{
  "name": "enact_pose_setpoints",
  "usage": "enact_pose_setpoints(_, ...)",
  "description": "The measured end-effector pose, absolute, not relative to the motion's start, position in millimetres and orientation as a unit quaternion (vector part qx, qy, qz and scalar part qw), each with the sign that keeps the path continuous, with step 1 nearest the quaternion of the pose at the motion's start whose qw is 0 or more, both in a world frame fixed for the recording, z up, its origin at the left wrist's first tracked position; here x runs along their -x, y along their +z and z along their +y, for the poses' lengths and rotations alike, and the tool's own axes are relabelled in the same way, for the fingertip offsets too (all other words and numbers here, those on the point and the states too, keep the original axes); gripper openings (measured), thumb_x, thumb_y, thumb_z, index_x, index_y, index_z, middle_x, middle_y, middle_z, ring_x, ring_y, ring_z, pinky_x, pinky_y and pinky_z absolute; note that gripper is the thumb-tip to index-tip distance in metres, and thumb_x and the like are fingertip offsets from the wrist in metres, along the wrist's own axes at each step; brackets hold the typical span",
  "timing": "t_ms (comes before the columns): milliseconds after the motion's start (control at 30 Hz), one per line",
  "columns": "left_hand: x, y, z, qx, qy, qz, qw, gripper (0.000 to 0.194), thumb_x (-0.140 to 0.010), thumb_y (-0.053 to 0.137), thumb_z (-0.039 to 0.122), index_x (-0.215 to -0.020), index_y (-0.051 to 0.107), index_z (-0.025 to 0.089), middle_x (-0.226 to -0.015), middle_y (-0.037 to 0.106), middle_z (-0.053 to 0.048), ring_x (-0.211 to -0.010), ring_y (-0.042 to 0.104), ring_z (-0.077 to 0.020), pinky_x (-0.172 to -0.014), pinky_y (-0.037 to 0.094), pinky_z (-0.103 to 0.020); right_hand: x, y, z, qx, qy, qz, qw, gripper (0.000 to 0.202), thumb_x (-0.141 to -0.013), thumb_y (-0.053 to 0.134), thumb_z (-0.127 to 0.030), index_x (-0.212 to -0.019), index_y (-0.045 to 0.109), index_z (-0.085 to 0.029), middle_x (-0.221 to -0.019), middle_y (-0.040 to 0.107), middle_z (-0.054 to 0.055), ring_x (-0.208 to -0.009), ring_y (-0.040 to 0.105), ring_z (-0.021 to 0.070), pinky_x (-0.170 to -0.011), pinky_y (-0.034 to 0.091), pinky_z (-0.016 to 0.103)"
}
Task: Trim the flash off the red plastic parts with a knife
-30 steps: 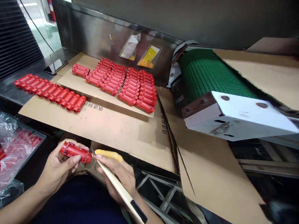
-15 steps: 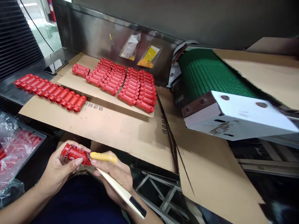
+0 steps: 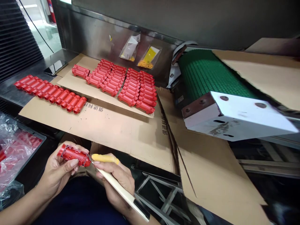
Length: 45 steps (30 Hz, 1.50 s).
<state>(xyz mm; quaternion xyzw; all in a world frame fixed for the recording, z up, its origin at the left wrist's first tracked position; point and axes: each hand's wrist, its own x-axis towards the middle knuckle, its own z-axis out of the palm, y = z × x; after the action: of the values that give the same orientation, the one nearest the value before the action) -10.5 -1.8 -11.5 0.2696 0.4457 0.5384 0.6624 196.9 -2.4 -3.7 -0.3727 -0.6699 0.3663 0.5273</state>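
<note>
My left hand (image 3: 57,168) is closed round a red plastic tube-shaped housing (image 3: 75,155), its cut-out side with dark edge lines turned up. In my right hand (image 3: 119,178) is a knife with a long cream handle (image 3: 119,189) and a black butt end. Its small metal tip meets the right end of the housing; whether it touches there I cannot tell for sure. A yellow finger cot (image 3: 105,158) covers one finger of the right hand. Both hands are close together in front of the lap, below the cardboard's near edge.
Red housings stand in rows (image 3: 114,79) on cardboard (image 3: 131,134), with another line of them (image 3: 51,91) to the left. A phone (image 3: 55,67) lies behind. At left is a bin (image 3: 38,132) with plastic-wrapped red parts. A green conveyor belt (image 3: 211,75) juts out at right.
The housing has turned a little in my left hand. My right hand and the knife have shifted slightly right and down, bringing the tip to the housing's end.
</note>
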Motion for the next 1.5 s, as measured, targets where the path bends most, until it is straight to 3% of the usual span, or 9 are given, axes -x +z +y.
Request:
enact_pose_setpoints(133,10,-10,-1,-0.28,0.538,0.452,0.654,0.032,-0.082,0.092,0.025,-0.106,0.071,0.019,-0.108,0.08,-0.01,-0.068,0.067,-0.0123,-0.057,0.055,-0.021,-202,-8,4,0.355,0.377,-0.682,0.516,0.019,-0.103,0.07,-0.02,-0.12,0.072,-0.027,-0.113,0.083,0.006,-0.105,0.079,0.0216,-0.092,0.066,0.034)
enact_pose_setpoints(233,7,-8,2,-0.286,0.526,0.476,0.644,0.035,-0.082,0.093,0.026,-0.107,0.069,0.02,-0.106,0.08,-0.008,-0.064,0.065,-0.0105,-0.056,0.055,-0.02,-209,-9,13,0.314,0.35,-0.74,0.481,0.021,-0.104,0.066,-0.017,-0.123,0.069,-0.024,-0.109,0.081,0.008,-0.094,0.077,0.0222,-0.083,0.067,0.036)
enact_pose_setpoints(433,0,-4,4,-0.26,0.539,0.481,0.64,0.052,-0.086,0.09,0.032,-0.127,0.058,0.026,-0.073,0.07,0.004,-0.049,0.056,-0.0075,-0.046,0.047,-0.014,-216,-5,21,0.269,0.237,-0.855,0.374,0.027,-0.109,0.055,-0.014,-0.132,0.068,-0.017,-0.121,0.077,0.017,-0.094,0.071,0.0236,-0.078,0.065,0.037)
enact_pose_setpoints(633,-2,2,4,-0.256,0.516,0.474,0.666,0.05,-0.088,0.087,0.037,-0.129,0.059,0.025,-0.069,0.068,0.003,-0.05,0.055,-0.0095,-0.046,0.045,-0.016,-208,-14,21,0.303,0.382,-0.739,0.465,0.018,-0.106,0.062,-0.018,-0.121,0.071,-0.021,-0.109,0.08,0.013,-0.099,0.078,0.0234,-0.086,0.067,0.038)
enact_pose_setpoints(800,-3,5,5,-0.265,0.515,0.475,0.662,0.061,-0.086,0.089,0.036,-0.137,0.059,0.026,-0.082,0.073,-0.001,-0.055,0.059,-0.0104,-0.05,0.048,-0.018,-202,-13,21,0.366,0.602,-0.517,0.485,0.024,-0.102,0.073,-0.043,-0.109,0.077,-0.02,-0.098,0.082,0.009,-0.081,0.08,0.0197,-0.078,0.068,0.034)
enact_pose_setpoints(967,-1,3,4,-0.28,0.532,0.474,0.643,0.058,-0.088,0.087,0.03,-0.139,0.06,0.025,-0.097,0.077,-0.007,-0.067,0.066,-0.0149,-0.054,0.053,-0.021,-203,-7,16,0.394,0.548,-0.554,0.488,0.027,-0.102,0.073,-0.046,-0.108,0.082,-0.022,-0.095,0.08,0.01,-0.078,0.076,0.0189,-0.075,0.065,0.033)
enact_pose_setpoints(1133,0,0,3,-0.282,0.52,0.479,0.649,0.059,-0.089,0.086,0.034,-0.142,0.061,0.026,-0.097,0.076,-0.006,-0.066,0.065,-0.0142,-0.055,0.049,-0.021,-204,-4,15,0.405,0.541,-0.567,0.471,0.028,-0.103,0.069,-0.046,-0.105,0.082,-0.021,-0.091,0.078,0.009,-0.078,0.075,0.019,-0.072,0.063,0.032)
enact_pose_setpoints(1333,2,1,2,-0.282,0.513,0.482,0.651,0.06,-0.088,0.086,0.036,-0.143,0.062,0.027,-0.099,0.077,-0.007,-0.079,0.073,-0.0201,-0.073,0.06,-0.03,-205,-3,16,0.411,0.518,-0.593,0.46,0.023,-0.103,0.069,-0.041,-0.104,0.081,-0.021,-0.091,0.078,0.008,-0.082,0.075,0.0198,-0.074,0.062,0.032)
enact_pose_setpoints(1500,4,3,3,-0.297,0.507,0.488,0.646,0.057,-0.087,0.086,0.034,-0.139,0.064,0.024,-0.099,0.078,-0.009,-0.086,0.075,-0.023,-0.076,0.062,-0.03,-207,2,16,0.414,0.492,-0.626,0.442,0.016,-0.103,0.068,-0.032,-0.105,0.08,-0.021,-0.095,0.079,0.009,-0.09,0.076,0.0215,-0.081,0.063,0.035)
